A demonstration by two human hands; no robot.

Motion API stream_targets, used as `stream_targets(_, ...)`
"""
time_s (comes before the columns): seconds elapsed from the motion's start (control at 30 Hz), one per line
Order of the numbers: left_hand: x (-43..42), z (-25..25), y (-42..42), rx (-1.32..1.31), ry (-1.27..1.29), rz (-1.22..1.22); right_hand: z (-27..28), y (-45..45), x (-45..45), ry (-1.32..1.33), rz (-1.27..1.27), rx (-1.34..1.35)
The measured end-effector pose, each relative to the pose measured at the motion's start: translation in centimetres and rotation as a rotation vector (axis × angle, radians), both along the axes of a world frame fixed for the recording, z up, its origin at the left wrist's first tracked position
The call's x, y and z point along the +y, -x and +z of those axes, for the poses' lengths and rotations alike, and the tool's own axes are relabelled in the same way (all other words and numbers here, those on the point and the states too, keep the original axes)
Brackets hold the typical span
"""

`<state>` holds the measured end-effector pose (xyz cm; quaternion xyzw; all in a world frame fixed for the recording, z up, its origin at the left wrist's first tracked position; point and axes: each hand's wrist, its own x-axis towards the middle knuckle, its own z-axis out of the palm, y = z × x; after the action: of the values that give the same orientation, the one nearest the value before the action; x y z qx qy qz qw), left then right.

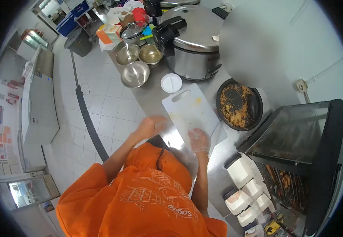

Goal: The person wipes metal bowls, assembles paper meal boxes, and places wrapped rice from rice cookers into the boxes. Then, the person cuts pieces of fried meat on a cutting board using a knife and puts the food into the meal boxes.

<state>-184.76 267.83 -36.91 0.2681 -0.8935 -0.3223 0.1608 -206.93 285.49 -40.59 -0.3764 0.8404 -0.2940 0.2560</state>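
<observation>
My left hand is raised off the front edge of the steel counter, left of the cutting board. It is smeared by motion, so its fingers cannot be made out. On the near part of the white cutting board lies my right hand, in a thin clear glove with its fingers loosely extended. A pale, narrow blade-like strip is beside that hand; its kind is unclear. Yellowish stains mark the board. A round white lid sits just past the handle end, and a black pan with brown crumbly food stands to the right.
Three steel bowls stand near the left counter edge, beside a large steel pressure cooker. A glass-fronted display case and several white containers line the right. Tiled floor lies to the left.
</observation>
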Motion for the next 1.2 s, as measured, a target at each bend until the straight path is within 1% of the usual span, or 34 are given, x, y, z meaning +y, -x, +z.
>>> stream_targets(0.03, -1.8, 2.9, 1.6, 0.052, 0.008, 0.030, -0.5, -0.9, -0.5, 0.038, 0.015, 0.038)
stream_targets(0.07, -2.5, 5.0, 2.9, 0.109, 0.017, 0.053, 1.6, -1.7, -1.0, 0.050, 0.101, 0.009)
stream_targets(0.1, -2.4, 5.8, 4.1, 0.143, 0.006, -0.083, 5.8, -2.4, -1.7, 0.060, 0.179, -0.019)
stream_targets(0.13, -2.2, 6.4, 5.3, 0.180, -0.006, -0.221, 8.6, -2.9, -2.2, 0.069, 0.255, -0.046)
stream_targets(0.17, -2.4, 6.4, 6.1, 0.223, -0.014, -0.356, 9.5, -3.2, -2.6, 0.123, 0.310, -0.135)
stream_targets(0.23, -4.6, 5.7, 5.7, -0.089, 0.228, -0.590, 10.1, -3.5, -3.7, 0.247, 0.391, -0.311)
stream_targets(0.27, -6.2, 5.3, 5.7, -0.242, 0.357, -0.729, 9.7, -3.7, -4.3, 0.216, 0.381, -0.253)
stream_targets(0.3, -7.9, 5.4, 6.3, -0.406, 0.252, -0.748, 9.0, -4.0, -4.7, 0.183, 0.349, -0.198)
stream_targets(0.33, -9.3, 4.6, 6.5, -0.284, 0.196, -0.723, 8.6, -4.5, -4.9, 0.142, 0.301, -0.145)
stream_targets(0.4, -11.5, 2.9, 6.4, -0.058, 0.045, -0.698, 8.5, -5.9, -6.6, 0.110, 0.159, -0.179)
stream_targets(0.5, -13.1, 2.4, 6.3, 0.092, -0.065, -0.730, 10.5, -7.8, -9.4, 0.018, 0.093, -0.304)
stream_targets(0.53, -14.2, 2.1, 6.3, 0.054, -0.015, -0.744, 11.2, -8.1, -10.4, -0.008, 0.097, -0.356)
stream_targets(0.57, -15.5, 1.5, 6.4, 0.023, 0.037, -0.754, 11.0, -9.1, -11.3, 0.042, -0.003, -0.361)
stream_targets(0.63, -17.5, -0.6, 6.2, -0.003, 0.100, -0.695, 9.8, -11.8, -12.5, 0.142, -0.177, -0.353)
stream_targets(0.7, -18.4, -1.4, 5.8, -0.031, 0.021, -0.684, 6.9, -13.4, -13.1, 0.211, -0.098, -0.349)
stream_targets(0.73, -18.8, -1.2, 6.1, -0.051, -0.007, -0.665, 8.3, -13.0, -13.8, 0.253, -0.042, -0.345)
stream_targets(0.77, -18.4, -0.9, 6.1, -0.046, -0.046, -0.664, 10.2, -12.8, -13.0, 0.191, -0.107, -0.716)
stream_targets(0.8, -18.2, -1.0, 6.1, -0.117, -0.018, -0.670, 14.1, -12.0, -12.6, 0.095, -0.230, -1.046)
stream_targets(0.83, -17.9, -1.3, 6.3, -0.191, 0.012, -0.672, 12.7, -13.1, -12.2, 0.186, -0.280, -1.045)
stream_targets(0.87, -17.5, -1.7, 6.5, -0.259, 0.044, -0.669, 9.8, -14.3, -12.0, 0.324, -0.312, -0.947)
stream_targets(0.9, -17.1, -1.9, 6.9, -0.263, 0.052, -0.686, 7.0, -15.5, -11.8, 0.457, -0.338, -0.835)
stream_targets(0.93, -16.7, -2.7, 7.3, -0.215, 0.023, -0.685, 6.4, -15.9, -12.0, 0.577, -0.359, -0.713)
stream_targets(0.97, -16.4, -3.8, 7.6, -0.168, -0.007, -0.681, 6.2, -16.7, -10.8, 0.542, -0.413, -0.845)
stream_targets(1.0, -16.1, -4.2, 7.9, -0.125, -0.035, -0.672, 8.2, -16.4, -9.9, 0.515, -0.422, -0.929)
stream_targets(1.07, -14.9, -1.4, 9.2, -0.135, -0.006, -0.705, 12.0, -15.5, -8.2, 0.463, -0.400, -1.044)
stream_targets(1.1, -14.4, -0.3, 9.6, -0.140, 0.009, -0.714, 11.9, -14.7, -7.8, 0.447, -0.451, -1.002)
stream_targets(1.13, -14.2, 0.2, 10.0, -0.010, 0.114, -0.677, 11.8, -14.1, -7.3, 0.430, -0.502, -0.959)
stream_targets(1.2, -13.6, 0.6, 10.6, 0.256, 0.303, -0.648, 6.9, -14.4, -7.1, 0.417, -0.832, -0.702)
